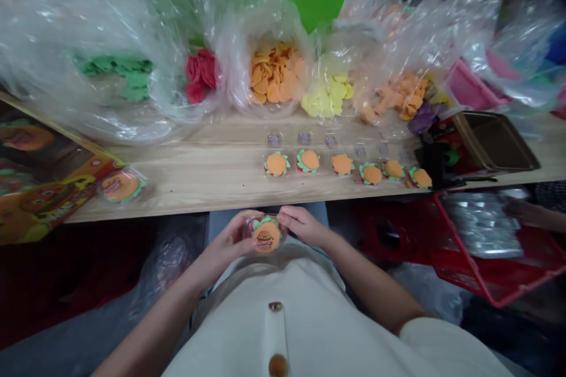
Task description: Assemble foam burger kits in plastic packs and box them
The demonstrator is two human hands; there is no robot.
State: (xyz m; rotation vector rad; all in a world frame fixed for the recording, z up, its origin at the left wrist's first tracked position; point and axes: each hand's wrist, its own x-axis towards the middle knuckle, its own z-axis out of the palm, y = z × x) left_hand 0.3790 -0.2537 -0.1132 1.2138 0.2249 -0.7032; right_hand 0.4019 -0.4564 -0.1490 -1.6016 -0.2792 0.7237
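Note:
Between my two hands, close to my body and just below the table edge, is a clear plastic box (pixel 266 234) with a toy burger inside. Orange, green and a little red show through, with a printed burger picture on top. My left hand (pixel 239 235) grips its left side, thumb across the front. The fingers of my right hand (pixel 300 224) close on its upper right corner. On the wooden table (pixel 212 171) ahead stands a row of several toy burgers (pixel 308 160) in clear packs, their lids behind them. Another packed burger (pixel 121 185) sits at the left.
Open plastic bags along the back hold green pieces (pixel 132 73), red pieces (pixel 201 75), orange discs (pixel 276 73) and yellow pieces (pixel 329 94). A printed display box (pixel 48 188) stands at left. At right are a dark tray (pixel 497 138), a red crate (pixel 477 277) and another person's arm (pixel 539 215).

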